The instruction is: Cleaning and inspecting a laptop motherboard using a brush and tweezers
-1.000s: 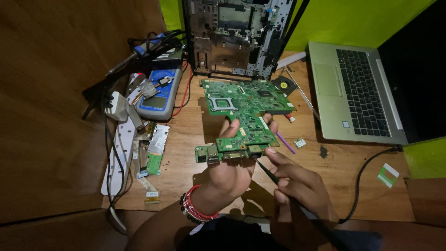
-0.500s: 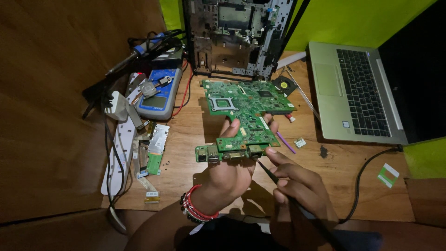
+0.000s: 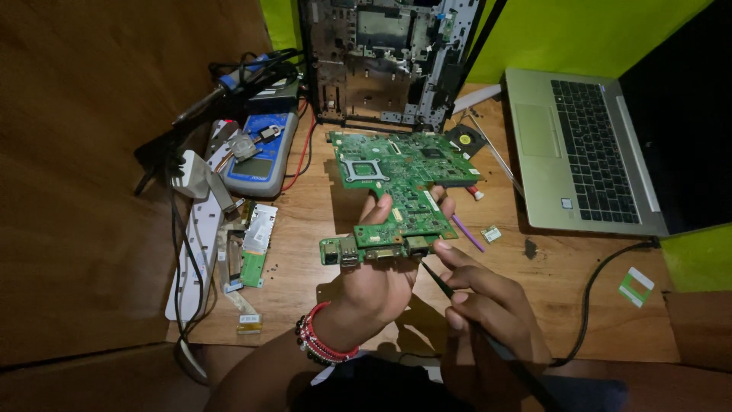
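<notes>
Green board (image 3: 396,191) lifted over the wooden bench (image 3: 564,282), your left hand (image 3: 374,278) closed on its near edge, right hand (image 3: 488,305) gripping a thin black tool (image 3: 438,278), tip at the port edge, laptop (image 3: 587,152) right.

My left hand (image 3: 374,278) holds the circuit board (image 3: 396,191) from beneath, tilted up over the tabletop (image 3: 534,305); my right hand (image 3: 488,305) sits just right of it, its thin tool (image 3: 436,278) touching the board's near edge. Beyond my hands stands an opened laptop chassis (image 3: 381,61). Far right of my hands lies an open laptop (image 3: 587,152). Left of them sit a multimeter (image 3: 259,156) and a power strip (image 3: 194,252), with a small board (image 3: 255,244) between the strip and my left hand.
</notes>
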